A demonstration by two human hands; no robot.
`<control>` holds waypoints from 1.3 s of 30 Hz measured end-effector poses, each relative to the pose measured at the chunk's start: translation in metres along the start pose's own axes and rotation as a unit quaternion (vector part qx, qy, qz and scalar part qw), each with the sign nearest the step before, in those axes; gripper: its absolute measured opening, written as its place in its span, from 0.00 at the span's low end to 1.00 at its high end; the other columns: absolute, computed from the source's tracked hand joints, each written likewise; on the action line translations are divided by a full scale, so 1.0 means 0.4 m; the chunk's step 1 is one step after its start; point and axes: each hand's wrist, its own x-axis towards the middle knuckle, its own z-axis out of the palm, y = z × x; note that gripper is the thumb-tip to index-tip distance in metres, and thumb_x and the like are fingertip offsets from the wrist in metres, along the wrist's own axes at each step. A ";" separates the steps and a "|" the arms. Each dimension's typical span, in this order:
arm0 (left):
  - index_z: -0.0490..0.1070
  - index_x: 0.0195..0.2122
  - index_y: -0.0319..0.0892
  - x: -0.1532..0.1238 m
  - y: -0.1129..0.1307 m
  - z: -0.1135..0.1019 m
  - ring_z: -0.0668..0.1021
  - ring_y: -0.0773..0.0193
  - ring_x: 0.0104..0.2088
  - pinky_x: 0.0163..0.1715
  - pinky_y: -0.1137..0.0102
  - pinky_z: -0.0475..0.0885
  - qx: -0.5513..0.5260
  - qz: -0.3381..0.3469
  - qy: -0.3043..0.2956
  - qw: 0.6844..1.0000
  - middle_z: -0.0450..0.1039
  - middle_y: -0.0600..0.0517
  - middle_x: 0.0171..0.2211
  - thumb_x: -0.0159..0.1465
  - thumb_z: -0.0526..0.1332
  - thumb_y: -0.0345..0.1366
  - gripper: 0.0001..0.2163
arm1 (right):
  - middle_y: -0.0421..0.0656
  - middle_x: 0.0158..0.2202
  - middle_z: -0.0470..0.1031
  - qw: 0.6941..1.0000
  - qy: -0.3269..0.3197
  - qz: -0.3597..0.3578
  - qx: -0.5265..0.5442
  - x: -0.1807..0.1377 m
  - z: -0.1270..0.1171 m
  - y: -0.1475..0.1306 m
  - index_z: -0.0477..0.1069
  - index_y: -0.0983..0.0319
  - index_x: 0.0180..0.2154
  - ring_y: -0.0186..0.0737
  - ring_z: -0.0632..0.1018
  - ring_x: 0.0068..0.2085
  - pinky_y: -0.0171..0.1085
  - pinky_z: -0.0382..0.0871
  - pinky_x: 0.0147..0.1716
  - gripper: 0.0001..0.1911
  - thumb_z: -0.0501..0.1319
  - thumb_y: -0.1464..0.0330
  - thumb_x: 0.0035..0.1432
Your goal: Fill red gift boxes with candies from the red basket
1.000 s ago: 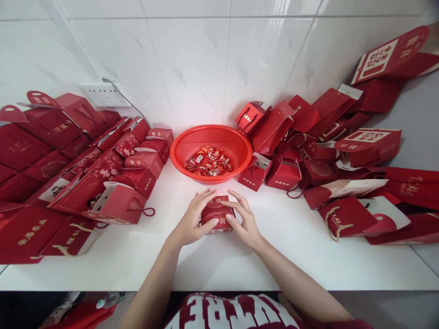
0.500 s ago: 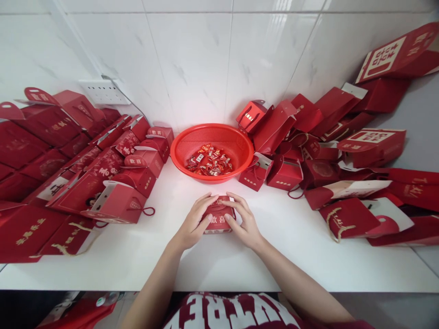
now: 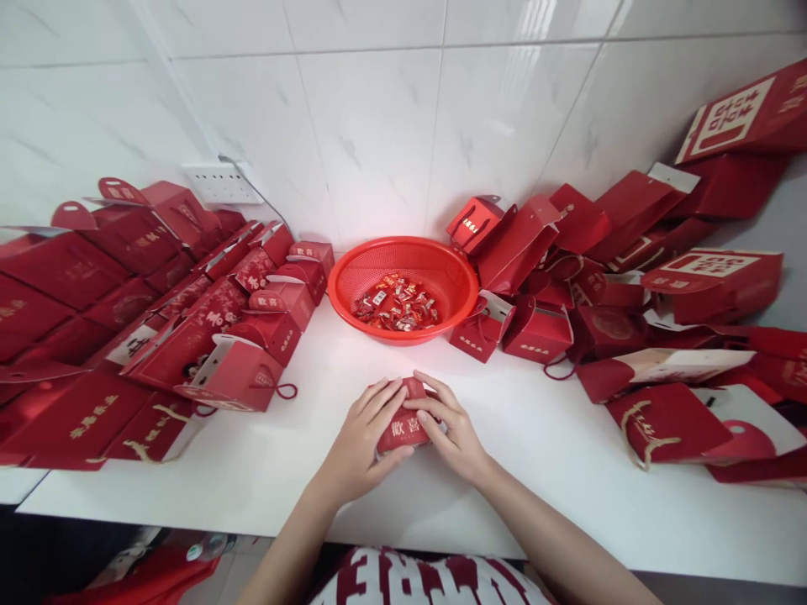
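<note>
A small red candy box (image 3: 403,429) with gold lettering lies on the white table in front of me. My left hand (image 3: 356,445) curls around its left side, fingers over the top and thumb along the near edge. On the right side, my right hand (image 3: 459,439) grips it with bent fingers pressing on the top flap. Parts of the box are hidden under the fingers. Just behind stands a red plastic basket (image 3: 340,290) holding many small wrapped sweets (image 3: 403,304).
Rows of red gift boxes (image 3: 265,336) fill the left of the table. More red boxes (image 3: 539,328) are heaped on the right, some with rope handles. A power strip (image 3: 224,183) is by the tiled wall (image 3: 371,126). Below the table edge lies a red bag (image 3: 157,580).
My left hand's fingers have slid further over the box top, and its thumb has dropped to the near edge. My right thumb has moved up. The view has shifted slightly.
</note>
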 end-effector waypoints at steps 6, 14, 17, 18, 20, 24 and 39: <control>0.51 0.70 0.51 -0.039 0.020 0.003 0.45 0.37 0.71 0.66 0.40 0.52 0.000 -0.066 0.030 0.997 0.28 0.45 0.74 0.66 0.62 0.46 0.33 | 0.46 0.65 0.61 0.999 -0.025 -0.028 -0.016 -0.008 0.002 -0.020 0.76 0.53 0.52 0.50 0.64 0.65 0.52 0.62 0.63 0.14 0.55 0.65 0.70; 0.62 0.65 0.56 -0.117 -0.018 -0.033 0.62 0.43 0.66 0.62 0.50 0.66 -0.008 -0.085 0.077 0.993 0.48 0.45 0.69 0.63 0.66 0.44 0.29 | 0.49 0.63 0.63 0.999 -0.026 -0.034 -0.025 -0.017 -0.014 -0.022 0.72 0.54 0.55 0.49 0.68 0.63 0.49 0.67 0.60 0.15 0.54 0.65 0.71; 0.64 0.64 0.56 -0.172 -0.027 -0.082 0.64 0.44 0.64 0.62 0.50 0.66 0.021 -0.129 0.139 0.982 0.51 0.46 0.67 0.64 0.66 0.43 0.27 | 0.48 0.61 0.66 0.999 0.008 -0.031 -0.039 -0.016 -0.023 -0.016 0.72 0.54 0.53 0.49 0.69 0.62 0.50 0.67 0.59 0.14 0.54 0.66 0.70; 0.64 0.64 0.56 -0.193 -0.027 -0.104 0.64 0.44 0.64 0.62 0.50 0.65 0.031 -0.146 0.166 0.975 0.52 0.47 0.66 0.64 0.65 0.43 0.26 | 0.48 0.60 0.66 0.999 0.018 -0.029 -0.042 -0.015 -0.025 -0.014 0.73 0.54 0.52 0.49 0.70 0.61 0.50 0.68 0.59 0.13 0.54 0.66 0.70; 0.65 0.63 0.55 -0.239 -0.023 -0.151 0.65 0.44 0.63 0.63 0.50 0.64 0.064 -0.182 0.228 0.954 0.54 0.47 0.66 0.65 0.64 0.42 0.25 | 0.49 0.59 0.67 0.998 0.033 -0.025 -0.045 -0.014 -0.028 -0.011 0.73 0.54 0.52 0.49 0.72 0.59 0.51 0.69 0.57 0.13 0.54 0.65 0.70; 0.69 0.60 0.51 -0.325 -0.020 -0.223 0.66 0.44 0.62 0.65 0.50 0.60 0.178 -0.266 0.340 0.884 0.56 0.47 0.65 0.64 0.63 0.42 0.22 | 0.50 0.58 0.68 0.998 0.038 -0.018 -0.049 -0.017 -0.029 -0.007 0.73 0.54 0.51 0.51 0.73 0.58 0.53 0.70 0.55 0.12 0.55 0.65 0.70; 0.73 0.56 0.41 -0.384 -0.241 -0.195 0.59 0.42 0.67 0.68 0.47 0.49 0.281 -0.363 0.403 0.792 0.57 0.39 0.65 0.66 0.61 0.46 0.21 | 0.50 0.56 0.69 0.998 0.038 -0.015 -0.055 -0.012 -0.036 -0.001 0.72 0.55 0.50 0.50 0.73 0.56 0.53 0.70 0.54 0.11 0.54 0.65 0.70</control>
